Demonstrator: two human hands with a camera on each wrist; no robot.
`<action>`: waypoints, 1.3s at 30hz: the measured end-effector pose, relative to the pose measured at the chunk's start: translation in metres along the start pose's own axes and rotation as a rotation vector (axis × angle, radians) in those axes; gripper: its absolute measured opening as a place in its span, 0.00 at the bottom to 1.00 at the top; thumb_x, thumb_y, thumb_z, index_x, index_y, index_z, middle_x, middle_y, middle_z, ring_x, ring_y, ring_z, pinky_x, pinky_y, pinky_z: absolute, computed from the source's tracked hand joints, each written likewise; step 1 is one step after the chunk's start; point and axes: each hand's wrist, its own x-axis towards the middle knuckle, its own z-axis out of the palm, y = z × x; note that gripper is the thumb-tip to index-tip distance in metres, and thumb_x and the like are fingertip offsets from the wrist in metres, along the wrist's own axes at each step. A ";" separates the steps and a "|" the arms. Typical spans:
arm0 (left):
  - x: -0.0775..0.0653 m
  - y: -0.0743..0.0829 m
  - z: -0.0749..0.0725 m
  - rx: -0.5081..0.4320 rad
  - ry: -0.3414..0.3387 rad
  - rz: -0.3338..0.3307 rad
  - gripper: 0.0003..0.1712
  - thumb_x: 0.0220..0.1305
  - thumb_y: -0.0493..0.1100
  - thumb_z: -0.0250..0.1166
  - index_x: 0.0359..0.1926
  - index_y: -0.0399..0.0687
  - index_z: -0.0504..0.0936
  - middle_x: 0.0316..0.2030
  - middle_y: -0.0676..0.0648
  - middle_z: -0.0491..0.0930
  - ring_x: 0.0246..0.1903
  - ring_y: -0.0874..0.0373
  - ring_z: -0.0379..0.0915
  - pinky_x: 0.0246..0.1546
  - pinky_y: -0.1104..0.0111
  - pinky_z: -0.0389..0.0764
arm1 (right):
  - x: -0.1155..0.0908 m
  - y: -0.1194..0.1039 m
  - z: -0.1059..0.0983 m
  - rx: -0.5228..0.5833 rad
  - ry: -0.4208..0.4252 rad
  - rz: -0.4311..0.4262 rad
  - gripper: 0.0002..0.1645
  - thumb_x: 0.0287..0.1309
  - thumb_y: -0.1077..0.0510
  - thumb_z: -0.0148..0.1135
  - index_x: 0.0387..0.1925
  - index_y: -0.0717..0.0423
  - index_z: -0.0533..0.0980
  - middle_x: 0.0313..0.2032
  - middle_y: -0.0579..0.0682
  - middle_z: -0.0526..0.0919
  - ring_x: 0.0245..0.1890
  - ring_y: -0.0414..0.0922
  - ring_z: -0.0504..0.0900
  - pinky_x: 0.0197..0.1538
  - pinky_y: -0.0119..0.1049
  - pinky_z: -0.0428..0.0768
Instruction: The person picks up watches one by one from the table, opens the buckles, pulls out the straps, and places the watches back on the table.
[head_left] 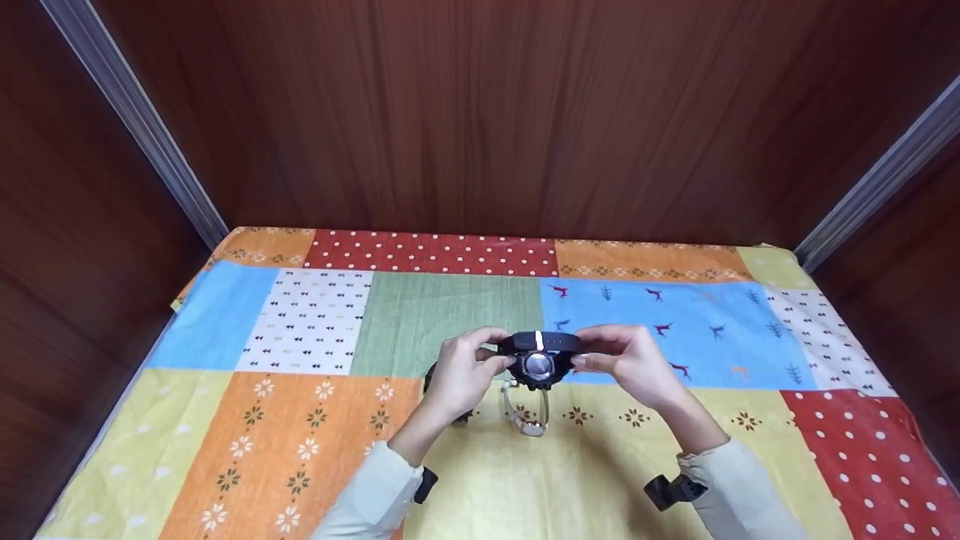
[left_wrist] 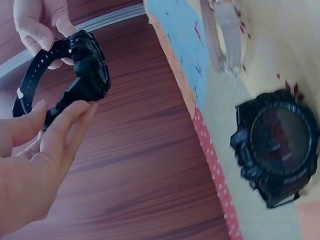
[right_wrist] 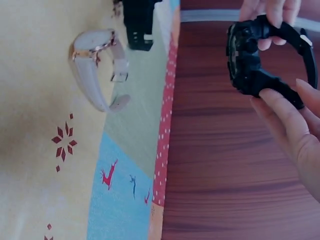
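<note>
A black wristwatch (head_left: 538, 366) with a round face and a looped strap is held up above the table between both hands. My left hand (head_left: 463, 371) pinches one side of its strap with thumb and fingers. On the opposite side, my right hand (head_left: 628, 361) pinches the strap too. The left wrist view shows the watch (left_wrist: 90, 65) side-on, its strap closed into a ring with a pale keeper. Below on the cloth lies a watch with a light strap (head_left: 531, 427). Another black watch (left_wrist: 280, 142) lies beside it, mostly hidden behind my left hand in the head view.
A patchwork-patterned cloth (head_left: 300, 450) covers the table. Dark wood panels (head_left: 465, 112) rise behind it and at both sides, with grey metal strips (head_left: 142, 112) at the corners. Each wrist wears a black strapped device (head_left: 675, 491).
</note>
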 end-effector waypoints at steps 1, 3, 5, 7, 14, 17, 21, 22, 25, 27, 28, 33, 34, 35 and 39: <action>0.000 0.000 0.000 -0.029 0.001 -0.011 0.12 0.53 0.28 0.63 0.42 0.34 0.79 0.39 0.39 0.80 0.35 0.49 0.80 0.34 0.72 0.79 | 0.000 0.000 0.000 0.042 0.000 0.008 0.17 0.47 0.73 0.62 0.42 0.77 0.74 0.37 0.68 0.80 0.32 0.47 0.83 0.41 0.39 0.80; 0.000 -0.001 -0.001 -0.076 0.003 -0.024 0.13 0.52 0.28 0.63 0.41 0.33 0.79 0.38 0.38 0.80 0.34 0.50 0.80 0.33 0.71 0.79 | -0.001 0.000 -0.001 0.109 0.005 0.019 0.18 0.47 0.74 0.61 0.43 0.80 0.72 0.38 0.70 0.79 0.31 0.48 0.83 0.41 0.40 0.79; 0.000 -0.002 -0.001 -0.114 0.001 -0.038 0.13 0.51 0.28 0.64 0.41 0.33 0.79 0.37 0.38 0.80 0.33 0.50 0.80 0.32 0.70 0.79 | -0.001 0.001 -0.001 0.160 0.008 0.026 0.19 0.47 0.75 0.60 0.44 0.82 0.71 0.39 0.71 0.78 0.31 0.49 0.83 0.41 0.41 0.79; 0.001 -0.002 -0.002 -0.152 -0.003 -0.057 0.13 0.51 0.28 0.64 0.41 0.32 0.79 0.37 0.38 0.80 0.32 0.50 0.80 0.32 0.69 0.80 | -0.002 0.002 -0.001 0.188 0.010 0.026 0.19 0.47 0.76 0.60 0.43 0.83 0.70 0.38 0.71 0.78 0.31 0.50 0.83 0.41 0.42 0.79; 0.001 -0.004 0.001 -0.255 -0.012 -0.140 0.13 0.51 0.25 0.63 0.40 0.29 0.78 0.37 0.38 0.79 0.31 0.52 0.80 0.34 0.69 0.80 | -0.002 0.009 -0.003 0.279 -0.011 0.018 0.19 0.46 0.78 0.58 0.43 0.86 0.68 0.36 0.66 0.80 0.33 0.52 0.83 0.42 0.45 0.78; 0.001 -0.005 0.002 -0.277 -0.016 -0.166 0.13 0.51 0.25 0.62 0.40 0.28 0.78 0.36 0.39 0.79 0.31 0.53 0.80 0.34 0.69 0.80 | -0.002 0.012 -0.003 0.325 -0.019 0.011 0.19 0.46 0.79 0.57 0.42 0.88 0.67 0.35 0.62 0.81 0.33 0.52 0.83 0.42 0.45 0.78; 0.001 -0.005 0.003 -0.287 -0.013 -0.176 0.13 0.51 0.25 0.62 0.41 0.28 0.78 0.37 0.38 0.79 0.31 0.52 0.80 0.34 0.69 0.80 | -0.003 0.014 -0.004 0.350 -0.021 0.015 0.19 0.46 0.79 0.57 0.42 0.88 0.67 0.34 0.59 0.81 0.34 0.52 0.83 0.43 0.45 0.78; 0.001 -0.006 0.004 -0.282 -0.011 -0.172 0.13 0.51 0.25 0.62 0.41 0.28 0.78 0.37 0.38 0.79 0.31 0.52 0.80 0.34 0.69 0.80 | -0.003 0.013 -0.004 0.341 -0.018 0.027 0.19 0.45 0.79 0.57 0.42 0.88 0.67 0.35 0.59 0.81 0.34 0.52 0.83 0.43 0.45 0.78; -0.001 -0.005 0.006 -0.233 -0.008 -0.146 0.13 0.51 0.26 0.63 0.40 0.30 0.78 0.38 0.38 0.79 0.31 0.52 0.80 0.31 0.70 0.80 | -0.003 0.009 -0.005 0.257 -0.027 0.085 0.19 0.45 0.79 0.58 0.42 0.86 0.68 0.36 0.61 0.80 0.34 0.50 0.83 0.43 0.43 0.78; -0.002 -0.005 0.007 -0.200 -0.008 -0.130 0.13 0.51 0.26 0.63 0.40 0.32 0.79 0.38 0.39 0.79 0.31 0.52 0.80 0.29 0.70 0.79 | -0.003 0.004 -0.005 0.172 -0.039 0.131 0.19 0.45 0.79 0.59 0.42 0.84 0.70 0.37 0.63 0.79 0.34 0.50 0.83 0.43 0.41 0.78; -0.003 -0.005 0.007 -0.190 -0.010 -0.120 0.13 0.51 0.26 0.63 0.40 0.32 0.79 0.38 0.39 0.79 0.31 0.52 0.80 0.28 0.69 0.79 | -0.003 0.002 -0.005 0.137 -0.047 0.146 0.19 0.44 0.79 0.59 0.42 0.83 0.71 0.37 0.63 0.79 0.34 0.50 0.83 0.43 0.40 0.78; -0.003 -0.008 0.008 -0.204 -0.014 -0.115 0.12 0.51 0.25 0.62 0.40 0.31 0.78 0.39 0.38 0.79 0.31 0.52 0.80 0.29 0.69 0.80 | -0.003 -0.002 -0.005 0.098 -0.043 0.169 0.18 0.44 0.79 0.59 0.42 0.82 0.72 0.38 0.64 0.78 0.34 0.50 0.83 0.42 0.40 0.79; -0.002 -0.009 0.008 -0.215 -0.015 -0.118 0.12 0.51 0.25 0.62 0.40 0.31 0.78 0.39 0.38 0.79 0.32 0.51 0.80 0.29 0.69 0.80 | -0.003 -0.001 -0.004 0.112 -0.038 0.167 0.18 0.45 0.79 0.58 0.42 0.82 0.71 0.38 0.65 0.78 0.34 0.50 0.83 0.42 0.40 0.79; -0.002 -0.010 0.008 -0.221 -0.015 -0.122 0.12 0.51 0.24 0.62 0.40 0.30 0.78 0.39 0.38 0.78 0.32 0.51 0.80 0.30 0.69 0.80 | -0.003 0.000 -0.004 0.126 -0.031 0.165 0.18 0.45 0.79 0.58 0.42 0.82 0.71 0.38 0.65 0.79 0.34 0.50 0.83 0.42 0.40 0.79; -0.002 -0.014 0.009 -0.255 -0.015 -0.134 0.12 0.51 0.24 0.62 0.39 0.29 0.77 0.38 0.38 0.78 0.32 0.51 0.80 0.32 0.70 0.80 | -0.004 0.004 -0.004 0.184 -0.013 0.160 0.19 0.46 0.80 0.56 0.43 0.84 0.69 0.38 0.67 0.79 0.34 0.50 0.83 0.42 0.41 0.78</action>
